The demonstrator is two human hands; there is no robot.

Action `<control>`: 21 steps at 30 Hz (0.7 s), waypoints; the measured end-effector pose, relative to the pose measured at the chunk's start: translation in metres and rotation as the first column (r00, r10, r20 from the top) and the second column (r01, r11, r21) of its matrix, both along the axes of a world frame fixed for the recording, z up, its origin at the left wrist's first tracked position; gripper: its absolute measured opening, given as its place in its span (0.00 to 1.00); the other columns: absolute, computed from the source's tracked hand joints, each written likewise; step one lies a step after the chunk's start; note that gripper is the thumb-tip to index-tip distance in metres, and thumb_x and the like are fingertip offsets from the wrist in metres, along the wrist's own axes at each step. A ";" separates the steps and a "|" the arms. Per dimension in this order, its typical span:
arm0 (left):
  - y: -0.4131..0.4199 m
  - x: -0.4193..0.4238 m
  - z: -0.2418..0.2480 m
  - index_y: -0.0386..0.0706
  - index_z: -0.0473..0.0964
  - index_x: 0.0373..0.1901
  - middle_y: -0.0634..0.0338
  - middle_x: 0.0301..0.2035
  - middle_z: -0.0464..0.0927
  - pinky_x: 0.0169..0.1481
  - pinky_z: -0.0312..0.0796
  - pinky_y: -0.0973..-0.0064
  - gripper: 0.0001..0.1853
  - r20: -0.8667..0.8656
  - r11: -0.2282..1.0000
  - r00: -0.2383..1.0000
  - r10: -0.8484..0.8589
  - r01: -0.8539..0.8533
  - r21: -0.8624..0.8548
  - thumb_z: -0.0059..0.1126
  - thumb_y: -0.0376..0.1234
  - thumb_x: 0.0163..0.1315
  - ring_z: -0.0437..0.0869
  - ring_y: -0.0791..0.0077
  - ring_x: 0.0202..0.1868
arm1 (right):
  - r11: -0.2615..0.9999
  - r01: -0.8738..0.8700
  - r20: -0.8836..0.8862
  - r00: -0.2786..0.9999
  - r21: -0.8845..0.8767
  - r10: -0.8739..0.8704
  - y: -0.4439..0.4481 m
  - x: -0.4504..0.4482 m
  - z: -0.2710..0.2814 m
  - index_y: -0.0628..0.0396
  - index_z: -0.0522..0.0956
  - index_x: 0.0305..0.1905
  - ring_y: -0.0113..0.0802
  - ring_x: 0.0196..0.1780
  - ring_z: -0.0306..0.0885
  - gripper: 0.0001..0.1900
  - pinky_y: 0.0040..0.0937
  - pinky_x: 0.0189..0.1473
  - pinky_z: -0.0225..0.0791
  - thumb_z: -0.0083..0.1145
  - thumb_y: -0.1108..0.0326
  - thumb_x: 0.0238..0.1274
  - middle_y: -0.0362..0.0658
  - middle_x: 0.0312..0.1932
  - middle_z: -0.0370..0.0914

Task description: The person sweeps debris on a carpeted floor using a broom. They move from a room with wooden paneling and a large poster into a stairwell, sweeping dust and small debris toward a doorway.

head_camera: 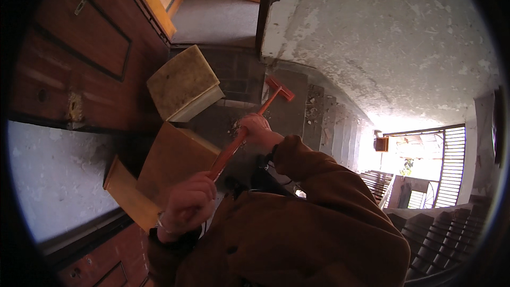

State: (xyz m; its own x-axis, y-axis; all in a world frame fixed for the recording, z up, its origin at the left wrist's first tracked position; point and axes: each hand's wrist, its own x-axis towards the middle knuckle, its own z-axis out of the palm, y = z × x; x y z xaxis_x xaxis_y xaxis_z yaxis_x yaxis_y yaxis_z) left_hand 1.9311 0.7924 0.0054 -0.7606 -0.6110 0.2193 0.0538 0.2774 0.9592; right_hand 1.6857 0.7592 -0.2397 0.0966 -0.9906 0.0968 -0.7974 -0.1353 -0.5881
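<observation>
My left hand (191,197) is closed around the upper end of a red long-handled broom (231,151). Farther down the same handle, my right hand (257,127) grips it too. The handle slants away from me to a flat crosswise red head (281,88) on the dark landing floor. Its bristles cannot be made out. Small rubble and dust (235,127) lie on the floor close to my right hand, partly hidden by it.
Left of the handle stand a stained, box-like piece (181,81) and a brown wooden box or cabinet (171,163). A red-brown door (87,36) is at upper left, beside a doorway. Stairs (338,127) with debris run along the worn wall at right; metal railings (438,231) are at lower right.
</observation>
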 end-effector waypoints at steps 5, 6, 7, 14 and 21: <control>0.009 0.020 0.018 0.39 0.60 0.12 0.56 0.19 0.68 0.51 0.66 0.57 0.11 0.027 0.994 0.994 -0.107 0.108 -0.014 0.50 0.22 0.46 0.74 0.61 0.26 | 0.986 -0.164 -0.079 0.984 -0.017 0.162 0.015 0.025 -0.019 0.50 0.75 0.18 0.48 0.32 0.74 0.07 0.43 0.36 0.68 0.59 0.61 0.38 0.45 0.22 0.75; 0.011 0.033 0.021 0.39 0.60 0.12 0.56 0.18 0.68 0.50 0.67 0.57 0.11 0.024 0.988 0.988 -0.152 0.152 0.004 0.50 0.23 0.46 0.74 0.61 0.26 | 0.980 -0.200 -0.087 0.976 0.021 0.201 0.020 0.038 -0.014 0.50 0.76 0.18 0.47 0.33 0.74 0.07 0.42 0.35 0.68 0.59 0.60 0.38 0.45 0.23 0.75; 0.012 0.046 0.027 0.39 0.60 0.11 0.56 0.18 0.68 0.49 0.67 0.57 0.12 0.015 0.980 0.980 -0.197 0.196 0.033 0.50 0.23 0.46 0.75 0.61 0.25 | 0.971 -0.234 -0.095 0.967 0.057 0.238 0.024 0.050 -0.007 0.49 0.76 0.18 0.47 0.33 0.74 0.07 0.42 0.35 0.68 0.59 0.60 0.38 0.45 0.23 0.75; 0.034 0.062 0.093 0.39 0.63 0.12 0.58 0.12 0.65 0.34 0.72 0.64 0.12 0.267 0.998 0.964 -0.020 0.005 0.055 0.49 0.21 0.51 0.70 0.69 0.17 | 0.916 -0.348 0.111 0.937 0.200 0.332 0.033 0.094 0.055 0.50 0.78 0.19 0.52 0.30 0.76 0.09 0.44 0.30 0.69 0.57 0.58 0.38 0.49 0.21 0.75; 0.029 0.058 0.058 0.40 0.59 0.09 0.56 0.14 0.67 0.44 0.70 0.57 0.12 0.039 0.998 0.998 0.056 -0.057 0.039 0.53 0.24 0.42 0.75 0.59 0.21 | 0.931 -0.276 0.032 0.961 0.237 0.276 0.015 0.072 0.057 0.48 0.78 0.18 0.48 0.30 0.76 0.07 0.43 0.31 0.69 0.59 0.58 0.36 0.45 0.21 0.77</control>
State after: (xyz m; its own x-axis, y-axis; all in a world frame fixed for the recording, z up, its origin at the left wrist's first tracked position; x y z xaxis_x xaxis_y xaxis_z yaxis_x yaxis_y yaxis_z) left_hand 1.9890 0.8218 0.0633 -0.7317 -0.6612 0.1658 0.0028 0.2402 0.9707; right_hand 1.7579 0.7746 -0.1823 0.3694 -0.9190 -0.1379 -0.7495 -0.2070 -0.6288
